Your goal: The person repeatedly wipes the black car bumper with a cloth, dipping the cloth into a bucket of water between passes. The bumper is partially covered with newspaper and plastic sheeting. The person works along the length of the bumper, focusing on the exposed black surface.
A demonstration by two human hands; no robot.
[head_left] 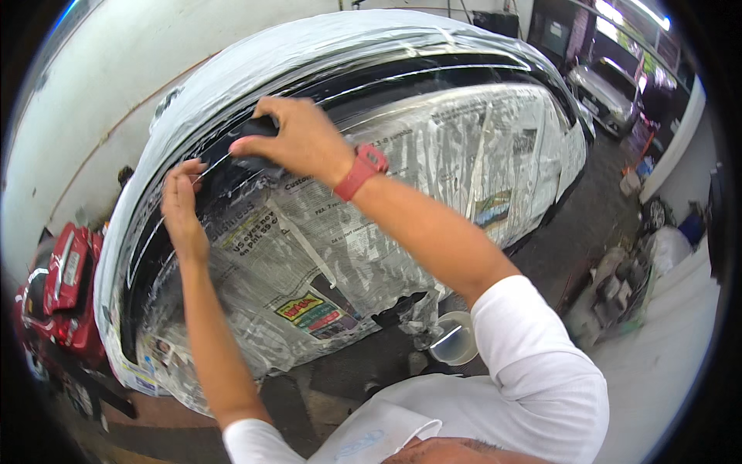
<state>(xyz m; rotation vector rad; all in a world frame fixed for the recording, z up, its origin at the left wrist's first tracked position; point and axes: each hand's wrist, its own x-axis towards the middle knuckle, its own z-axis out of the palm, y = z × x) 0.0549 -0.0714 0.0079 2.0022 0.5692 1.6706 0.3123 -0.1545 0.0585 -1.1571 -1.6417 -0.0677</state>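
Note:
A vehicle body stands before me, its glossy black curved strip (433, 73) bare between a pale plastic cover (294, 50) above and taped newspaper masking (394, 209) below. My right hand (305, 141), with a red watch on the wrist, curls its thumb and fingers around a dark block (260, 127) against the strip's left part. The block's underside is hidden, and its exact kind is unclear. Lower left, my left hand (184, 209) is open, fingers stretched out and bent a little at the strip; I cannot tell whether they touch it.
A pale bucket (454, 340) with liquid sits on the floor beneath the masked panel. At the left is a red vehicle (69, 278); a silver car (607, 93) is parked at the far right. Bags and assorted parts (618, 282) lie along the right wall.

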